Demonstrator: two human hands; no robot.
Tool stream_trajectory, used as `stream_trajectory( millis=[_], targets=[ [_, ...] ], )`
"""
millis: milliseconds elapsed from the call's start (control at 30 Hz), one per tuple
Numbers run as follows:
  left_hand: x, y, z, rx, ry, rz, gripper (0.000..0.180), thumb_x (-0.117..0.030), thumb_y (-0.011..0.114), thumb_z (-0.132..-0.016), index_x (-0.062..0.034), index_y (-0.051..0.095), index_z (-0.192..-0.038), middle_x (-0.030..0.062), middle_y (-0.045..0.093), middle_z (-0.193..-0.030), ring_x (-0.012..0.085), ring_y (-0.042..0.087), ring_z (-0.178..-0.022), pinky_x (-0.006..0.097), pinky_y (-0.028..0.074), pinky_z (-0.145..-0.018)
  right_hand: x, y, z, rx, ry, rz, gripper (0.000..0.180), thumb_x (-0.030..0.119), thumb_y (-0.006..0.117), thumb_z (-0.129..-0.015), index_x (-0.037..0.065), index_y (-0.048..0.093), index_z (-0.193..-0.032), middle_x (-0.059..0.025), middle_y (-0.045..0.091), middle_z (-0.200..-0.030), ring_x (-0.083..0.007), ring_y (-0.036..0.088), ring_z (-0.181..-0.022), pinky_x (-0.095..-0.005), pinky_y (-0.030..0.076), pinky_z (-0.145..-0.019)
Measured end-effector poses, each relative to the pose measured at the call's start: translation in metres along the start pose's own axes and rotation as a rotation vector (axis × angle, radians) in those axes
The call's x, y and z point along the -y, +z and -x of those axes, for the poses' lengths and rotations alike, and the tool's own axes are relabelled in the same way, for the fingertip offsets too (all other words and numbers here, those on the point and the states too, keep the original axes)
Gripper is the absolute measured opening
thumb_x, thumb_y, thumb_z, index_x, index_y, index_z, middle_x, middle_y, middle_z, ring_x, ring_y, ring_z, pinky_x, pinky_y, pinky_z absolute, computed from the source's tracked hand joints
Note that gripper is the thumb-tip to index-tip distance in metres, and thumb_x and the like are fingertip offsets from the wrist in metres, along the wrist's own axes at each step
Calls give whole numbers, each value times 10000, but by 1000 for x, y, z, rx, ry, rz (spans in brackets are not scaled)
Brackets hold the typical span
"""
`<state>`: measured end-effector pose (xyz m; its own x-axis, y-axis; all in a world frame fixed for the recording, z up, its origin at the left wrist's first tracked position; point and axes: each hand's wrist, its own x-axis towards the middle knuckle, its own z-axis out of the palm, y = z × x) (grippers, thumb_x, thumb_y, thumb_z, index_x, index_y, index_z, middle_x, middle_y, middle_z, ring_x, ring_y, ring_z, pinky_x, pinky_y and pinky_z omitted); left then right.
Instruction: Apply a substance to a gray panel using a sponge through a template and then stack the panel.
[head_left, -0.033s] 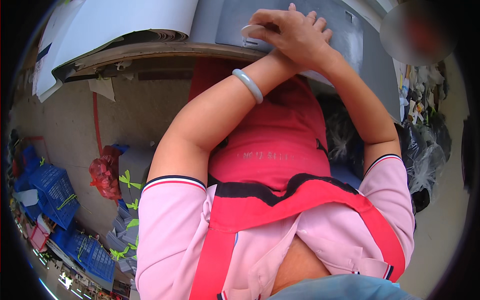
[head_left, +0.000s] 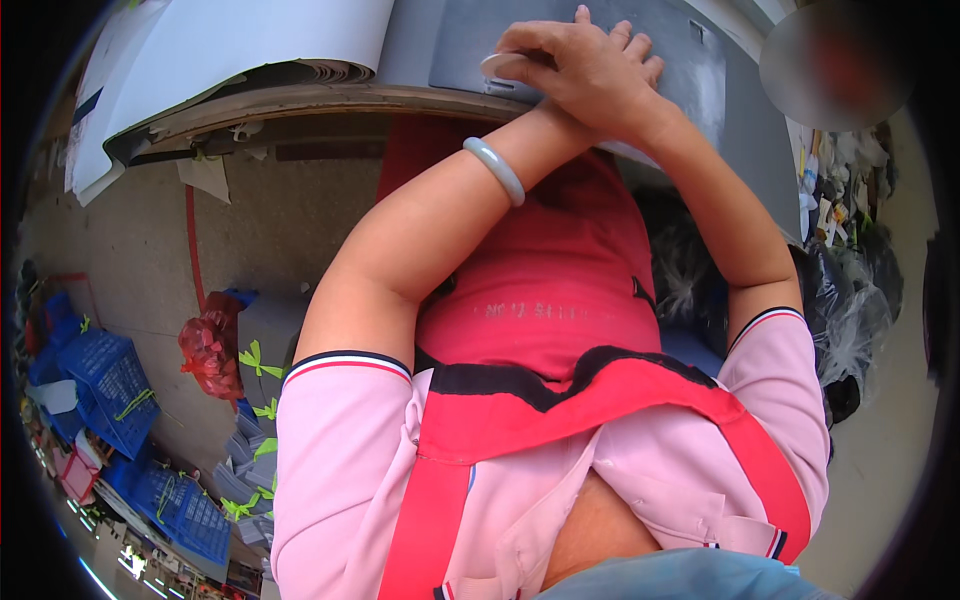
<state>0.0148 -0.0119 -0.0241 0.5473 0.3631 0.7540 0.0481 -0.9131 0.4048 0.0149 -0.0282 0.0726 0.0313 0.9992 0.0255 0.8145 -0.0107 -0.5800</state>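
Note:
My forearms cross over the table, the left one wearing a pale bangle (head_left: 494, 171). In front, my right hand (head_left: 605, 85) pinches a flat white rounded piece (head_left: 497, 66) between thumb and fingers. The piece is held over a dark grey sheet (head_left: 470, 45). Most of my left hand (head_left: 641, 47) is hidden behind the right one. Its fingers show beyond, spread and stretched out over the sheet. A light, glossy patch lies on the sheet to the right of the hands.
A stack of large white sheets (head_left: 250, 40) overhangs the table's wooden edge (head_left: 270, 103) at left. Blue crates (head_left: 105, 385), a red bag (head_left: 210, 355) and tied grey bundles (head_left: 245, 460) stand on the floor at left. Clear and black plastic bags (head_left: 845, 310) lie at right.

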Motion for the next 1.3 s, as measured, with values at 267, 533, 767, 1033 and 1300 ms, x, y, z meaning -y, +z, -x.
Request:
stream_trajectory(
  millis=[267,533,767,1033,1300],
  targets=[
    [-2,-19,0,399,33,-195,439,-396,547,-967,-156,631,-1326,103,533,-1469,345,421,-1447,817,237,-1068,4,8,5,17,-39,333,291,396,621,-973,169,741,-1109,-142,737,-969,-334,692,-922,-446,501,-900],
    [-3,-24,-11,371,-88,64,286,-144,576,-949,-82,669,-1212,162,612,-1287,313,560,-1258,463,398,-1087,-49,-49,43,-250,168,-241,227,257,674,-989,54,726,-1078,-48,707,-914,-158,655,-851,-316,504,-829],
    [-11,-50,-18,469,-31,-85,255,-231,576,-972,-65,655,-1149,157,608,-1291,344,512,-1341,704,282,-1139,-169,-93,118,-560,630,180,352,390,734,-924,59,749,-1046,-76,748,-939,-148,686,-847,-293,532,-824],
    [-9,-48,-16,329,-45,59,259,-236,565,-984,-60,654,-1153,157,607,-1301,347,512,-1342,699,275,-1149,-212,-101,140,-653,625,-221,308,340,737,-963,48,748,-1062,25,695,-937,-65,600,-842,-223,472,-777],
    [-11,-50,-16,440,-47,-23,261,-228,569,-991,-68,653,-1180,151,600,-1322,351,501,-1349,674,289,-1157,-227,-107,155,-727,627,-651,425,396,736,-958,53,701,-1207,-33,716,-1074,-139,692,-925,-290,579,-860]
  ],
)
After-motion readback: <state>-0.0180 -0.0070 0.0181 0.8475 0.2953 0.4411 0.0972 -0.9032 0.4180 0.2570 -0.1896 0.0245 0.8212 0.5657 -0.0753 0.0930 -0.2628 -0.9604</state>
